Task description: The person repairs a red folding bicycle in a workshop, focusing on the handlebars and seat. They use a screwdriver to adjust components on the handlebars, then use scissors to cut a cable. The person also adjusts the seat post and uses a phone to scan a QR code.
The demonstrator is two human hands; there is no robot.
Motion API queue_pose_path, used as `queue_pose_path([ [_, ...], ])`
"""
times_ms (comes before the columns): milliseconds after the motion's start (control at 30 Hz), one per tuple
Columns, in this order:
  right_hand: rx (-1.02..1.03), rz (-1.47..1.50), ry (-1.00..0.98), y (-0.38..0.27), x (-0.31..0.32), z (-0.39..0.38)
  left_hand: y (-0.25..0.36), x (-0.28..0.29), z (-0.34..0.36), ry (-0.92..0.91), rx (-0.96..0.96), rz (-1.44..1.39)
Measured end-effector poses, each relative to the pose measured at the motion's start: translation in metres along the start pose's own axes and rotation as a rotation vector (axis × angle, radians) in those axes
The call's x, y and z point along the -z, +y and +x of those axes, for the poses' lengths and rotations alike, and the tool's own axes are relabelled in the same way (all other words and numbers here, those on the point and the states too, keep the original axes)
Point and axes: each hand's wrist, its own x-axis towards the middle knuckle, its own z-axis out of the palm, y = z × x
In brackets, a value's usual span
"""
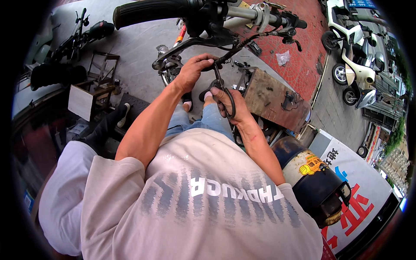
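My left hand [195, 69] pinches a black cable bundle [229, 53] that runs beneath a handlebar [242, 14] with a black grip and brake lever. My right hand [229, 102] is closed on black looped-handle scissors [218, 78], held upright just below my left hand. The blades reach up to the bundle by my left fingers; whether they touch it is hard to tell.
Another person [65, 182] in white sits at my left. A wooden board [271, 93] with small parts and a dark tank [305, 182] are at my right. A metal stand [102, 71] stands back left. Scooters [346, 60] line the right beyond red paving [299, 39].
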Motion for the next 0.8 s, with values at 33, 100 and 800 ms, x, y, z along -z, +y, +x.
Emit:
queue_pose_path([
  [33,-0.008,-0.026,0.000,0.000,-0.001,0.000,0.001,0.000,0.000,-0.018,-0.012,0.011],
  [100,-0.024,-0.079,0.000,0.001,-0.001,-0.001,0.003,-0.002,-0.002,-0.052,-0.037,0.031],
  [800,-0.061,0.185,0.195,0.035,0.027,-0.021,0.051,0.025,0.058,0.353,-0.156,0.479],
])
